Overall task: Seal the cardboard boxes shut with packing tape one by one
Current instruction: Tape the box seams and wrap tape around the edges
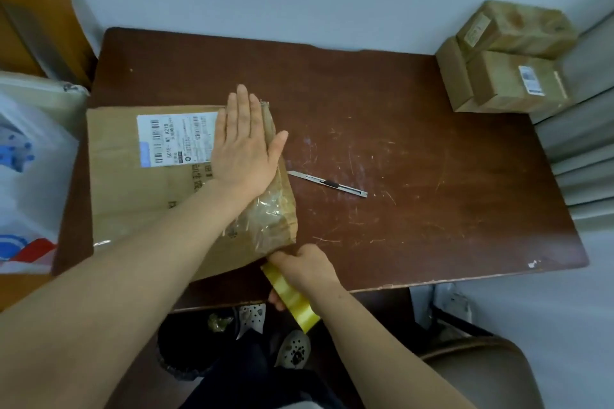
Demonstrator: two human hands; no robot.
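At nine o'clock on scratched dark-brown table (432,143): flat cardboard box (149,192), white shipping label on top, three-o'clock end wrapped in crinkled clear tape; long axis nine to three. Left hand (244,146) flat, fingers straight, pressing on that taped end. Right hand (305,267) at box's near corner, six o'clock of left, curled round glossy yellowish tape roll (292,300). Slim metal utility knife (327,183) near, at three o'clock.

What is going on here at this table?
A person is taping a cardboard box shut on a brown table. The left hand presses flat on the box's top near its taped right edge. The right hand grips a yellowish roll of packing tape at the box's near right corner. A utility knife lies beside the box, and smaller boxes are stacked at the far right corner.
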